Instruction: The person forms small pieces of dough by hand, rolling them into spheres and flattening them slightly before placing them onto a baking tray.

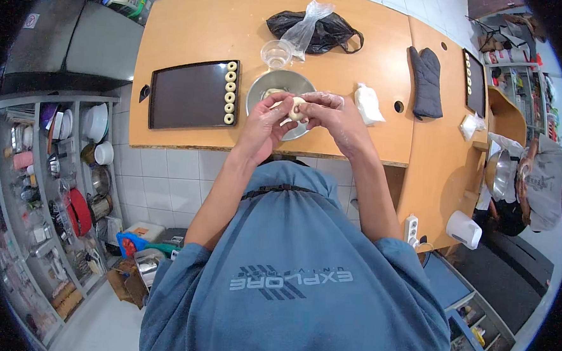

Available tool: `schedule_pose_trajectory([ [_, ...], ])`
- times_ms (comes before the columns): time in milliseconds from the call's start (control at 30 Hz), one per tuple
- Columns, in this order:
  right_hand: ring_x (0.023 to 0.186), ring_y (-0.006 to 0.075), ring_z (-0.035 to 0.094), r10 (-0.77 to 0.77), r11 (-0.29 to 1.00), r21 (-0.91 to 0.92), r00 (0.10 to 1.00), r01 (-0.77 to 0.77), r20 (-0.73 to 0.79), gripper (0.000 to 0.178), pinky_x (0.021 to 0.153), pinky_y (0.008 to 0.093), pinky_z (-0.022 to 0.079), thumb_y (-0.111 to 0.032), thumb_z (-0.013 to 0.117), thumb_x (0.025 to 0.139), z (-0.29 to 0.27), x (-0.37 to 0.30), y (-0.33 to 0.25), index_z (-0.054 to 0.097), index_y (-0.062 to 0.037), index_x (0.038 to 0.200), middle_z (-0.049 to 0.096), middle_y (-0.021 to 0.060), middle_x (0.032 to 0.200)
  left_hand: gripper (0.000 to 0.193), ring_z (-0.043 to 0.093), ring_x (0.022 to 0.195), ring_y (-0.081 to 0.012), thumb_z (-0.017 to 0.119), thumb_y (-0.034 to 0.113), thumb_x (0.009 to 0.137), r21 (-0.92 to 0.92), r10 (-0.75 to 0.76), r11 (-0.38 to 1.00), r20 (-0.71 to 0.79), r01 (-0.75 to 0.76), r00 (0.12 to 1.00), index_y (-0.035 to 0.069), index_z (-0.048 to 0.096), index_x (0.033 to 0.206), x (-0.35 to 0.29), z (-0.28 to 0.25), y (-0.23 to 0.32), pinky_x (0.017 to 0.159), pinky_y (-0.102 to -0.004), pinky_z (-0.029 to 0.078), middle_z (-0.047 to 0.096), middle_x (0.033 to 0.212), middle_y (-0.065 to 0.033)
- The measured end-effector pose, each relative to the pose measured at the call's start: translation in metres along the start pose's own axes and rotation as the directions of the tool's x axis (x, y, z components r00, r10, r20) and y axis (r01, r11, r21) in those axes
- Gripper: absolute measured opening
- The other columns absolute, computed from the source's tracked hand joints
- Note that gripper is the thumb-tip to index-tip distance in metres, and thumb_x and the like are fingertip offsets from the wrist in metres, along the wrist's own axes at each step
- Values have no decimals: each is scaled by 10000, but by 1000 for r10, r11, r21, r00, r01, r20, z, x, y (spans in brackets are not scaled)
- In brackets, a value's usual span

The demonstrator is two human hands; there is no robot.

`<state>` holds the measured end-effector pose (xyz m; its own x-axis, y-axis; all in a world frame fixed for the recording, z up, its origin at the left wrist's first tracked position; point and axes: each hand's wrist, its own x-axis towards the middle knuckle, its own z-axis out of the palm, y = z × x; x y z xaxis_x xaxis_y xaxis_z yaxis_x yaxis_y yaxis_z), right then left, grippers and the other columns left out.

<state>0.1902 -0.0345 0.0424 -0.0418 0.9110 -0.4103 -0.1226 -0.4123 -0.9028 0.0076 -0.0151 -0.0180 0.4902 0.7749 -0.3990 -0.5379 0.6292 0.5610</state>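
Observation:
Between my fingertips is a small pale ring of dough (296, 109) with a hole at its middle. My left hand (264, 124) grips it from one side, and my right hand (336, 117) pinches it from the other; flour whitens the fingers. Under both hands stands a round metal bowl (303, 81), partly hidden, with some pale dough (272, 92) inside. To the left lies a dark baking tray (186, 97), where several dough rings (230, 92) form a column along the right edge.
Behind the bowl are a clear plastic tub (276, 53) and a black plastic bag (326, 35). A white bag (369, 104) and a dark oven mitt (427, 81) lie to the right. Farther right, another tray (474, 84) holds dough rings, and a person (538, 182) handles a metal bowl.

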Motion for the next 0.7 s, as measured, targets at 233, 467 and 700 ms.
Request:
schedule_pose_trajectory([
  [233, 730, 132, 651, 17, 994, 106, 999, -12, -47, 320, 686, 266, 534, -167, 742, 852, 0, 2, 7, 707, 71, 1064, 730, 112, 908, 240, 656, 1064, -174, 597, 199, 1014, -56, -2, 998, 17, 3, 1000, 67, 606, 1214, -2, 3, 3, 928, -344, 578, 659, 1160, -63],
  [467, 791, 117, 669, 72, 995, 62, 997, -72, 2, 281, 725, 252, 565, -152, 724, 910, 1, -1, -5, 680, 31, 1120, 717, 84, 950, 298, 640, 1104, -185, 596, 199, 1012, -75, 21, 997, 30, -19, 999, 53, 576, 1272, -1, 0, -3, 956, -350, 568, 642, 1201, -80],
  [700, 758, 121, 672, 61, 990, 127, 998, -58, -22, 323, 704, 246, 561, -158, 747, 865, 1, 1, -2, 703, 74, 1085, 729, 104, 908, 313, 634, 1123, -191, 596, 197, 1012, -62, 84, 995, 69, -80, 994, 58, 568, 1290, -1, 0, -4, 962, -357, 567, 637, 1221, -94],
])
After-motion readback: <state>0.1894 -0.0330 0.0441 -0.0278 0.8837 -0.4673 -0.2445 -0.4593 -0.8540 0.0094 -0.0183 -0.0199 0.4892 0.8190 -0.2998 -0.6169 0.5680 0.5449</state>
